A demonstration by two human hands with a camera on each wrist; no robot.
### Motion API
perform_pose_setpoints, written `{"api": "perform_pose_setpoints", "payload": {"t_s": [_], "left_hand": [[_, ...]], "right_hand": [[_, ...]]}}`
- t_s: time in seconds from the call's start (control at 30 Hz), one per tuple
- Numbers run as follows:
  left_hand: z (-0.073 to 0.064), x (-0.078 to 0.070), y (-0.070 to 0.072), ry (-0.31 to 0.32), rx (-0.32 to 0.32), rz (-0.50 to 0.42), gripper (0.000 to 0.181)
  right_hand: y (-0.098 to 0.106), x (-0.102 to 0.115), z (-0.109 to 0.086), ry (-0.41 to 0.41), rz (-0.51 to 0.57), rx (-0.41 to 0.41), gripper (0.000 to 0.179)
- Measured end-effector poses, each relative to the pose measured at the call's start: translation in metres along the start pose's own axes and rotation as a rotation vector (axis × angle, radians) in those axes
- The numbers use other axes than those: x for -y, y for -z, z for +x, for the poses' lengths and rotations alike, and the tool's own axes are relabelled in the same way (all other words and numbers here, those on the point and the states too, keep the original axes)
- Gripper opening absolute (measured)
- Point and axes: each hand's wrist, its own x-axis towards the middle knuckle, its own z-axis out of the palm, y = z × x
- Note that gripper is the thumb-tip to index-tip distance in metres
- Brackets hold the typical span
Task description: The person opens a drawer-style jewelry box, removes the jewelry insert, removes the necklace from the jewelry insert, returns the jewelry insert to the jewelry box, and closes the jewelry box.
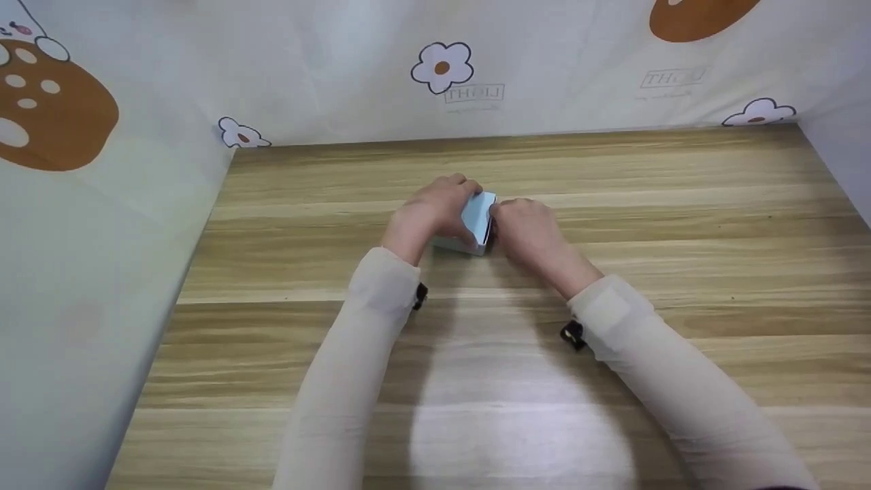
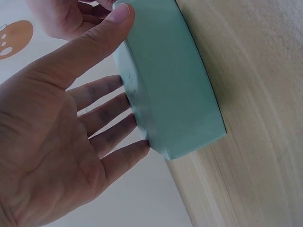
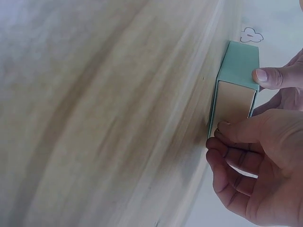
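A pale green cardboard box lies on the wooden table, a green outer sleeve round a brown end panel. My left hand grips it from the left, thumb on the near side and the other fingertips along the top and far side. In the left wrist view its fingers spread over the green surface, which looks slightly dented under them. At the box's right end, my right hand has thumb and forefinger pinched together against the brown panel's edge. Whatever lies between those fingertips is hidden. The other right fingers are curled.
Wood-grain table surrounds the box. A pale cloth wall printed with flowers and brown spotted shapes rises behind the table and along its sides. A black wrist fitting hangs at the right cuff.
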Motion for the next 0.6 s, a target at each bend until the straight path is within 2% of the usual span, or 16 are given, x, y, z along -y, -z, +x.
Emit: {"api": "perform_pose_setpoints", "payload": {"t_s": [0.6], "left_hand": [[-0.0026, 0.0, 0.0003, 0.002, -0.016, -0.029, 0.087]], "right_hand": [[0.0007, -0.0024, -0.0019, -0.022, 0.046, 0.028, 0.008]]}}
